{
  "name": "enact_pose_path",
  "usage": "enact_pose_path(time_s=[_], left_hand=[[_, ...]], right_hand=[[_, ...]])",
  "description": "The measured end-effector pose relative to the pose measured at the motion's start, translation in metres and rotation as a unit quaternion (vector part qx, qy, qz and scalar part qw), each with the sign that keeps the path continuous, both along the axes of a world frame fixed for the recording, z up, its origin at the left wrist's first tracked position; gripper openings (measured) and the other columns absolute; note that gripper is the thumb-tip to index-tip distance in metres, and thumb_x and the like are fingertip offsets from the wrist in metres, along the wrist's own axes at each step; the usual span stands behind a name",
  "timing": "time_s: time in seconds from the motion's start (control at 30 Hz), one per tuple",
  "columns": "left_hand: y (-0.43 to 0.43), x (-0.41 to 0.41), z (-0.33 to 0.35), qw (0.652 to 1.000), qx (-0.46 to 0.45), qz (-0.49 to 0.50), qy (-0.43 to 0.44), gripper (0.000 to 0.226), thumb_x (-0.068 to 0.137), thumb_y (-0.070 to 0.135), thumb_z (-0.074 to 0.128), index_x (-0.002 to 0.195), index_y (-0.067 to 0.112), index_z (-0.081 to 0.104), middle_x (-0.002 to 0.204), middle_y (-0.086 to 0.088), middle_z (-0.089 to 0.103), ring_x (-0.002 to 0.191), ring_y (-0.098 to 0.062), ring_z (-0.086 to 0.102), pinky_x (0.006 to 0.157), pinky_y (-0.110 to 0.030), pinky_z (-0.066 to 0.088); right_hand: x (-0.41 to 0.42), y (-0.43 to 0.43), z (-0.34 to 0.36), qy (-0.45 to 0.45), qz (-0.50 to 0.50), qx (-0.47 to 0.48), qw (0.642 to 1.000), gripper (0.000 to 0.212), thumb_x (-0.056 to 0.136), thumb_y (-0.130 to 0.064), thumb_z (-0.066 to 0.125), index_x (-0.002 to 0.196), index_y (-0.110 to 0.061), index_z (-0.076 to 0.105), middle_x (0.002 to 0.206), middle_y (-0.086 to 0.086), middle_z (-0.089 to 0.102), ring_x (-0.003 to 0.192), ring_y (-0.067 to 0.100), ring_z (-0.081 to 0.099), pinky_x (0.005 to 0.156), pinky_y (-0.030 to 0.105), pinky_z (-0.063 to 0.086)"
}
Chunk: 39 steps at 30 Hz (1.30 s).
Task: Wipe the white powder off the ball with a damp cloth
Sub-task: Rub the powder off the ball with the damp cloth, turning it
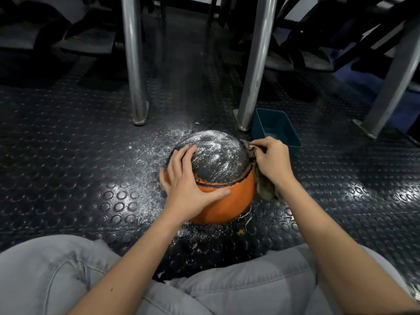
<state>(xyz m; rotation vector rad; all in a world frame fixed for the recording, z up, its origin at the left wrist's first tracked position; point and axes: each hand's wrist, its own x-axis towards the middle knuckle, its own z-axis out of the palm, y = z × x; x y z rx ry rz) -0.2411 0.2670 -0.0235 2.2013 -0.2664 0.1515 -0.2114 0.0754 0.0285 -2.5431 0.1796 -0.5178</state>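
Ball (pixel 218 162), dusted white, lies under the left hand (pixel 185 180), fingers spread; the right hand (pixel 271 161) pinches the cloth (pixel 264 188) in curled fingers.

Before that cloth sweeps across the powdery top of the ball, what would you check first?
1. Ball steadied: left hand rests spread on it. Ok.
2. Cloth gripped: right hand holds it at the ball's right side. Ok.
3. Cloth damp: cannot tell.
4. Top wiped clean: not ok, white powder covers it.
5. Water in the blue tub: cannot tell.
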Motion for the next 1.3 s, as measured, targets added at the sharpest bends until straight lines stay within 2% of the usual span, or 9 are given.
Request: enact_pose_path(time_s=[0.17, 0.27, 0.4, 0.6, 0.87, 0.97, 1.07, 1.17, 1.3], left_hand=[[0.0, -0.003, -0.003, 1.0, -0.001, 0.015, -0.007, 0.121, 0.044, 0.085, 0.057, 0.145, 0.037, 0.012, 0.139, 0.032, 0.004, 0.14, 0.0, -0.005, 0.115, -0.049, -0.011], [-0.001, -0.003, -0.004, 1.0, 0.002, 0.016, -0.007, 0.122, 0.047, 0.08, 0.067, 0.146, 0.034, 0.013, 0.149, 0.019, 0.006, 0.141, -0.001, -0.007, 0.116, -0.05, -0.009], [-0.002, -0.002, -0.004, 1.0, -0.007, 0.02, -0.012, 0.119, 0.044, 0.082, 0.052, 0.146, 0.035, 0.013, 0.147, 0.021, 0.007, 0.141, -0.001, -0.005, 0.116, -0.048, -0.009], [-0.003, 0.002, 0.001, 1.0, -0.007, 0.012, 0.012, 0.115, 0.058, 0.065, 0.077, 0.146, 0.036, 0.01, 0.146, 0.022, 0.002, 0.136, 0.004, -0.007, 0.115, -0.045, -0.013], [-0.002, -0.003, -0.005, 1.0, -0.005, 0.022, -0.01, 0.121, 0.043, 0.084, 0.05, 0.146, 0.034, 0.013, 0.148, 0.02, 0.006, 0.138, 0.003, -0.009, 0.114, -0.046, -0.012], [-0.002, -0.001, -0.003, 1.0, -0.006, 0.011, -0.007, 0.121, 0.047, 0.082, 0.062, 0.147, 0.034, 0.012, 0.147, 0.021, 0.006, 0.138, 0.003, -0.007, 0.115, -0.046, -0.012], [-0.002, 0.002, 0.003, 1.0, -0.004, 0.01, 0.01, 0.118, 0.056, 0.068, 0.077, 0.147, 0.034, 0.011, 0.147, 0.021, 0.003, 0.138, 0.002, -0.006, 0.114, -0.045, -0.013], [-0.002, 0.003, 0.003, 1.0, -0.009, 0.015, 0.014, 0.116, 0.058, 0.066, 0.077, 0.147, 0.035, 0.01, 0.146, 0.022, 0.002, 0.138, 0.001, -0.006, 0.115, -0.046, -0.013], [0.0, 0.0, -0.003, 1.0, -0.009, 0.026, -0.004, 0.122, 0.047, 0.079, 0.066, 0.146, 0.035, 0.011, 0.147, 0.022, 0.004, 0.138, 0.002, -0.009, 0.114, -0.045, -0.013]], right_hand=[[-0.024, 0.013, -0.005, -0.049, 0.018, -0.005, 0.999, 0.016, 0.088, -0.007, 0.061, 0.1, -0.004, 0.072, 0.093, 0.008, 0.064, 0.091, 0.024, 0.058, 0.085, 0.027, 0.042], [-0.054, 0.031, -0.011, -0.088, 0.082, -0.043, 0.992, 0.015, 0.084, -0.009, 0.062, 0.093, -0.003, 0.072, 0.086, 0.006, 0.063, 0.082, 0.016, 0.053, 0.079, 0.018, 0.037], [-0.069, 0.036, -0.017, -0.088, 0.144, -0.067, 0.983, 0.015, 0.082, -0.011, 0.063, 0.09, -0.003, 0.072, 0.083, 0.006, 0.063, 0.078, 0.016, 0.053, 0.076, 0.018, 0.039], [-0.015, 0.004, 0.002, -0.029, 0.026, -0.006, 0.999, 0.017, 0.088, -0.006, 0.062, 0.101, -0.002, 0.072, 0.09, 0.007, 0.065, 0.089, 0.023, 0.061, 0.075, 0.011, 0.033], [-0.072, 0.041, -0.021, -0.088, 0.113, -0.069, 0.987, 0.017, 0.083, -0.012, 0.061, 0.092, -0.002, 0.071, 0.084, 0.007, 0.064, 0.079, 0.022, 0.059, 0.077, 0.026, 0.045], [-0.063, 0.032, -0.016, -0.088, 0.133, -0.082, 0.984, 0.017, 0.083, -0.013, 0.062, 0.09, -0.002, 0.072, 0.081, 0.007, 0.063, 0.076, 0.023, 0.059, 0.074, 0.027, 0.043], [-0.03, 0.012, -0.005, -0.062, 0.062, -0.065, 0.994, 0.015, 0.086, -0.008, 0.062, 0.094, -0.002, 0.073, 0.083, 0.009, 0.063, 0.08, 0.026, 0.06, 0.072, 0.02, 0.039], [-0.016, 0.002, -0.004, -0.034, 0.018, -0.011, 0.999, 0.017, 0.088, -0.005, 0.061, 0.101, -0.001, 0.072, 0.086, 0.007, 0.063, 0.086, 0.024, 0.06, 0.073, 0.013, 0.034], [-0.039, 0.018, -0.013, -0.092, 0.046, -0.036, 0.994, 0.014, 0.085, -0.005, 0.065, 0.095, 0.001, 0.072, 0.082, 0.006, 0.062, 0.079, 0.022, 0.06, 0.072, 0.015, 0.038]])
